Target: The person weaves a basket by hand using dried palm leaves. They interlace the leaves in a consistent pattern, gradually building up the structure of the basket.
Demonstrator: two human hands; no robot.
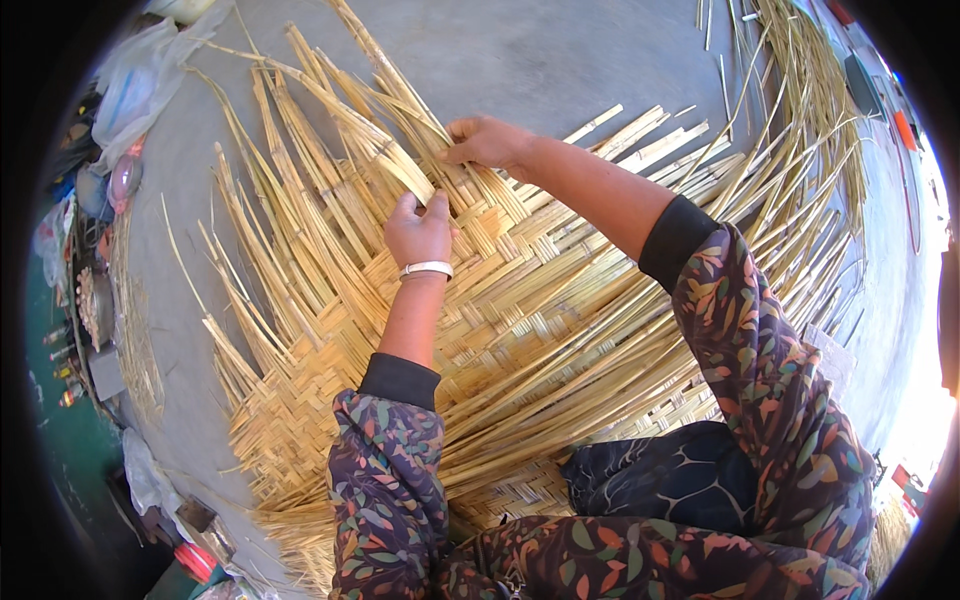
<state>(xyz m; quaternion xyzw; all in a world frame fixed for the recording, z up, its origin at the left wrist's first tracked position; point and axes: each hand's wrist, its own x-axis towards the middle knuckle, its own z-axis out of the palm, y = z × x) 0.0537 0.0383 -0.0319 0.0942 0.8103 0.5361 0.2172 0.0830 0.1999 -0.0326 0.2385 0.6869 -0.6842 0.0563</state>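
Observation:
A half-woven mat of flat yellow reed strips (pixel 330 375) lies on the floor in front of me, its weave diagonal. My left hand (pixel 418 235), with a white bangle at the wrist, pinches a lifted bundle of reed strips (pixel 385 150) near its lower end, and the bundle slants up to the left. Just right of it and a little farther off, my right hand (pixel 488 146) has its fingers closed on another reed strip (pixel 408 95) that rises steeply. Both hands work over the mat's far edge. The right fingertips are partly hidden.
Loose strip ends fan out beyond the weave. A large heap of long thin reeds (pixel 815 130) lies at the right. Clear plastic bags (pixel 145 85) and assorted clutter line the left side. Grey floor (pixel 520 50) stretches beyond the mat. Dark patterned cloth (pixel 670 480) covers my lap.

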